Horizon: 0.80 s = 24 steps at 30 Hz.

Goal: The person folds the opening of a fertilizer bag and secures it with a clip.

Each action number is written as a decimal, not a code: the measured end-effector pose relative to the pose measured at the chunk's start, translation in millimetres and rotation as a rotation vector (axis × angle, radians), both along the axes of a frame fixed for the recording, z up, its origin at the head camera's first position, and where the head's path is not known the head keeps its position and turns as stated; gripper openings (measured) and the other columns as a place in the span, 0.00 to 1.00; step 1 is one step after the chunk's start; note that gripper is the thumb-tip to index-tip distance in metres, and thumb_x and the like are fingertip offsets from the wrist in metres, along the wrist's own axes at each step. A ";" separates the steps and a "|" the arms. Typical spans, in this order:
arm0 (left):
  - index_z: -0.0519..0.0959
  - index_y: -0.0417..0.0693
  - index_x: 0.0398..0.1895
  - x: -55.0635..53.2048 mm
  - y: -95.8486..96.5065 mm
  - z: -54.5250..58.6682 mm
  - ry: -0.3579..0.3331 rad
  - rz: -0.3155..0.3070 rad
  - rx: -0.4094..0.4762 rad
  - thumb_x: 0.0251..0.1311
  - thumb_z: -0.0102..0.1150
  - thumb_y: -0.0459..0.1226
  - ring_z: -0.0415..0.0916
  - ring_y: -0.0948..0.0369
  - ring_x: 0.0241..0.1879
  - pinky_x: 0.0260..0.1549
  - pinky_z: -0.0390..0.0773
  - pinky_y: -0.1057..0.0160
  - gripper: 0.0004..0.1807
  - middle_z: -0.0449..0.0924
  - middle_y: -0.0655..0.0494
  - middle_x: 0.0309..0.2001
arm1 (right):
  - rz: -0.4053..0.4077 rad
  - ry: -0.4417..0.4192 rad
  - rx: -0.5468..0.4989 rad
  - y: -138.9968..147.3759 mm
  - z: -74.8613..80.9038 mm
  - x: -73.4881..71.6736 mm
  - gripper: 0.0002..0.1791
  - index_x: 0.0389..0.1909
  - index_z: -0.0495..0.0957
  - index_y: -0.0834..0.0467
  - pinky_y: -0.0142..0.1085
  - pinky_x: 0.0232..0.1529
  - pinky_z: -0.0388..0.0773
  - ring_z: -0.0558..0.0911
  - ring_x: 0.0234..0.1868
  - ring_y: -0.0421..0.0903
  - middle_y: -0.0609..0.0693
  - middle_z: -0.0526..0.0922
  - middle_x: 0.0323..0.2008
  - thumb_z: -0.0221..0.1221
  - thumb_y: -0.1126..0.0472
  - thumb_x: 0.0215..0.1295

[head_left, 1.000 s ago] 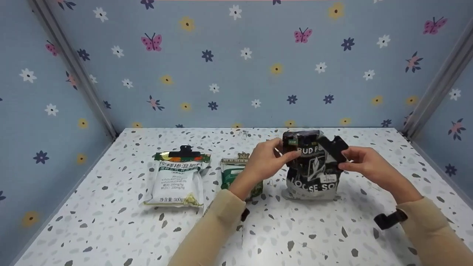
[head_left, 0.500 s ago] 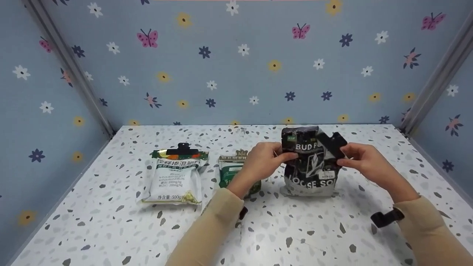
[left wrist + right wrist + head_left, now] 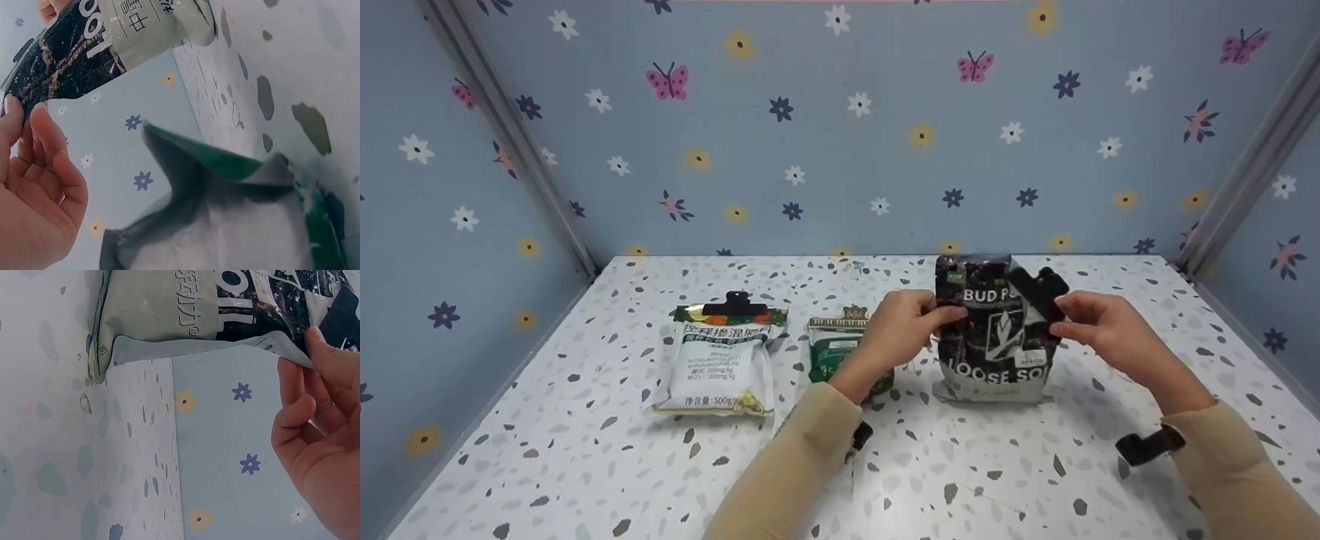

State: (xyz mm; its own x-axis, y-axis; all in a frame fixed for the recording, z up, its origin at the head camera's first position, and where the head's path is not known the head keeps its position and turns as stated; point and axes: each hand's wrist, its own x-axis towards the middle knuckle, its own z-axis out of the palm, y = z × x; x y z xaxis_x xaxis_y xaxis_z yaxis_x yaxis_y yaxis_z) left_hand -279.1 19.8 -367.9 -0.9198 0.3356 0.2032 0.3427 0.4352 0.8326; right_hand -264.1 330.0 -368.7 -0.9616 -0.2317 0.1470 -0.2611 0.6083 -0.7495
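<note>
A black and pale-green soil bag (image 3: pixel 994 352) with white "LOOSE SO" lettering stands upright on the speckled table in the head view. My left hand (image 3: pixel 901 322) pinches its left edge, thumb across the front. On the opposite side, my right hand (image 3: pixel 1099 319) pinches the right edge just under a black clip (image 3: pixel 1035 292). That clip sits slanted over the folded top right corner. In the right wrist view, thumb and fingers of the right hand (image 3: pixel 326 410) meet on the bag's side edge. The left wrist view shows the left hand (image 3: pixel 42 185) gripping the bag's other edge.
Left of the hands lies a white fertiliser bag (image 3: pixel 720 367) with a black clip (image 3: pixel 735 305) along its top. A smaller green bag (image 3: pixel 832 352), topped by a gold crown-shaped clip (image 3: pixel 853 315), is partly hidden behind the left arm. A flower-patterned wall (image 3: pixel 840 180) rises behind the table.
Both hands keep their hold on the soil bag's edges. The bag's lower right side has spread slightly outward, and the clip tilts a little more. The whole view shifts slightly with the head.
</note>
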 end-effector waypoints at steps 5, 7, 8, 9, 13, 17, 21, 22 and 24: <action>0.73 0.50 0.17 -1.8 1.7 -3.0 -0.097 -0.017 0.048 0.62 0.62 0.57 0.74 0.61 0.15 0.17 0.68 0.64 0.26 0.79 0.56 0.20 | 0.033 -0.042 -0.049 2.0 -1.3 -2.0 0.17 0.52 0.79 0.64 0.36 0.37 0.76 0.80 0.36 0.43 0.50 0.85 0.38 0.64 0.58 0.68; 0.74 0.50 0.17 -3.1 2.3 -5.0 -0.123 -0.027 0.057 0.62 0.63 0.58 0.74 0.60 0.15 0.18 0.69 0.64 0.25 0.79 0.56 0.20 | 0.027 -0.058 -0.047 3.6 -2.1 -2.9 0.18 0.52 0.80 0.64 0.38 0.35 0.75 0.78 0.34 0.43 0.49 0.85 0.37 0.64 0.57 0.68; 0.75 0.50 0.17 -3.7 2.5 -6.0 -0.132 -0.027 0.060 0.62 0.62 0.58 0.75 0.60 0.15 0.19 0.69 0.63 0.26 0.79 0.56 0.19 | 0.022 -0.066 -0.045 4.1 -2.4 -3.5 0.18 0.52 0.79 0.64 0.38 0.34 0.74 0.78 0.34 0.43 0.48 0.85 0.37 0.64 0.57 0.68; 0.75 0.50 0.16 -4.2 2.6 -6.9 -0.139 -0.025 0.063 0.62 0.62 0.58 0.74 0.59 0.15 0.19 0.69 0.63 0.26 0.79 0.56 0.19 | 0.021 -0.074 -0.046 4.3 -2.7 -4.4 0.18 0.53 0.79 0.65 0.38 0.34 0.74 0.78 0.34 0.43 0.48 0.85 0.37 0.64 0.57 0.68; 0.73 0.50 0.16 -6.6 2.0 -9.4 -0.152 0.020 0.070 0.63 0.61 0.59 0.74 0.58 0.16 0.17 0.65 0.62 0.27 0.78 0.55 0.19 | 0.013 -0.104 -0.058 2.9 -4.9 -9.5 0.22 0.56 0.77 0.68 0.38 0.35 0.74 0.78 0.34 0.45 0.48 0.85 0.38 0.63 0.56 0.69; 0.77 0.49 0.19 -7.9 2.8 -10.1 -0.136 0.075 0.048 0.67 0.57 0.57 0.72 0.59 0.19 0.20 0.67 0.62 0.25 0.80 0.55 0.22 | -0.013 -0.122 -0.059 0.9 -8.7 -14.7 0.26 0.61 0.73 0.70 0.38 0.36 0.74 0.77 0.34 0.46 0.46 0.84 0.40 0.62 0.56 0.70; 0.82 0.52 0.27 -6.2 6.0 -12.0 -0.169 0.101 0.022 0.69 0.55 0.56 0.74 0.60 0.24 0.28 0.73 0.60 0.21 0.82 0.57 0.27 | -0.042 -0.140 -0.043 0.2 -16.8 -17.1 0.28 0.66 0.69 0.71 0.38 0.36 0.74 0.76 0.35 0.47 0.49 0.84 0.43 0.59 0.57 0.72; 0.83 0.52 0.31 -5.5 7.0 -12.8 -0.192 0.104 0.021 0.69 0.54 0.57 0.76 0.59 0.27 0.30 0.74 0.60 0.21 0.82 0.58 0.28 | -0.048 -0.149 -0.037 0.1 -19.2 -16.9 0.29 0.67 0.68 0.71 0.39 0.35 0.73 0.76 0.34 0.46 0.50 0.84 0.43 0.59 0.57 0.73; 0.84 0.52 0.39 -4.1 8.8 -14.4 -0.239 0.109 0.022 0.69 0.53 0.58 0.79 0.58 0.34 0.35 0.76 0.59 0.22 0.82 0.59 0.31 | -0.054 -0.167 -0.029 0.1 -23.8 -16.0 0.29 0.68 0.65 0.71 0.39 0.34 0.72 0.75 0.34 0.47 0.51 0.84 0.44 0.56 0.58 0.75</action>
